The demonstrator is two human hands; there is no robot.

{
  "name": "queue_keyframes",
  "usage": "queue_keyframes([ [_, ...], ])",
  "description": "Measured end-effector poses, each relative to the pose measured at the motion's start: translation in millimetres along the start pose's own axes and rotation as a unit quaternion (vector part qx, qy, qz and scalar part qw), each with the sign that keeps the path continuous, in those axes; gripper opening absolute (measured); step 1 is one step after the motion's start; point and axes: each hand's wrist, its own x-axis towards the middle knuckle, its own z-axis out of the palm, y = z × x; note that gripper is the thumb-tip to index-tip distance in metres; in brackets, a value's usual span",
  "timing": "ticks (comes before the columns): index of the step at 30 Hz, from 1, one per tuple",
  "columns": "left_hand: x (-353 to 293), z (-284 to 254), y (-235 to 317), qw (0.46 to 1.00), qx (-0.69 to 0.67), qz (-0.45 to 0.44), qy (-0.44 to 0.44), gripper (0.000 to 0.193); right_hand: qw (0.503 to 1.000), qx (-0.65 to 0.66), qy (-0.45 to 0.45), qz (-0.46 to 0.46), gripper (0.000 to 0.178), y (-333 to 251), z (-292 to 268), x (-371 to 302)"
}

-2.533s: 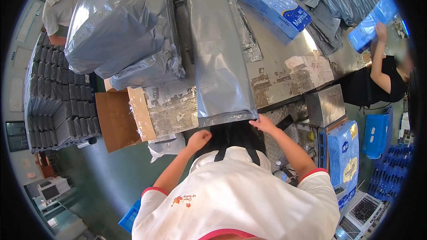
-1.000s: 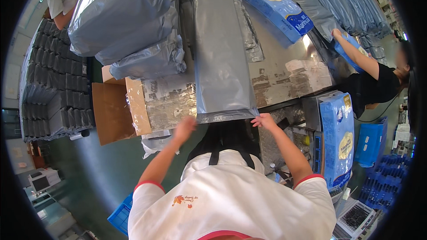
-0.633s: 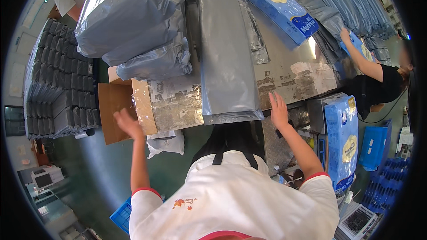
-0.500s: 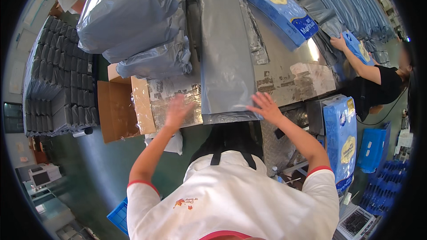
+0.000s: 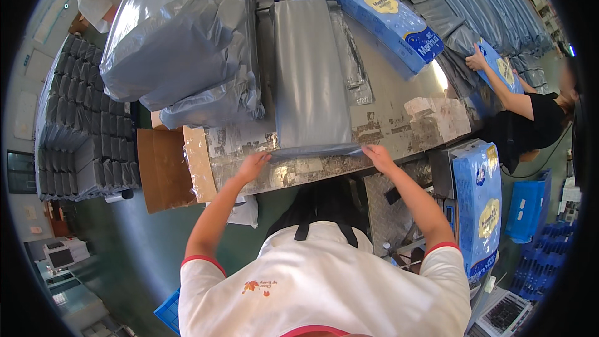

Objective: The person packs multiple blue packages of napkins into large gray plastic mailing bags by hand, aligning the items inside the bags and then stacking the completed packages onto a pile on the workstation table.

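Back over the table (image 5: 299, 173) comes the near edge of the grey bag (image 5: 312, 81), your left hand (image 5: 254, 166) and right hand (image 5: 379, 158) pinching its corners, seemingly to keep it taut.

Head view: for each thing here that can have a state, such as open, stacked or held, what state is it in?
Long grey bag: lying on the table, near edge stretched straight
Left hand: pinching the bag's near left corner
Right hand: pinching its near right corner
Cardboard box: open
Dark grey packages: stacked
Large grey bundles: piled up
Far-right blue package: held in a co-worker's hand
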Motion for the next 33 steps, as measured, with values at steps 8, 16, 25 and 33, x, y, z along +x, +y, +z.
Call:
queue_keyframes([
  [8,97.4,68.0,-58.7,0.887,-0.401,-0.086,0.213,0.038,0.971,0.193,0.100,0.098,0.035,47.4,64.2,121.8],
  [16,83.6,13.9,78.3,0.803,-0.584,-0.112,0.019,0.074,0.851,0.494,-0.099,0.146,0.052,-73.3,8.7,88.7],
  [25,-33.6,-24.4,219.3,0.936,-0.289,0.135,0.152,0.081,0.847,0.521,0.014,-0.108,0.068,-168.0,-3.9,-28.6],
  [33,-130.1,-97.6,301.3,0.912,-0.136,0.276,0.271,0.093,0.817,0.525,0.029,-0.236,0.061,-280.7,-21.5,-49.3],
])
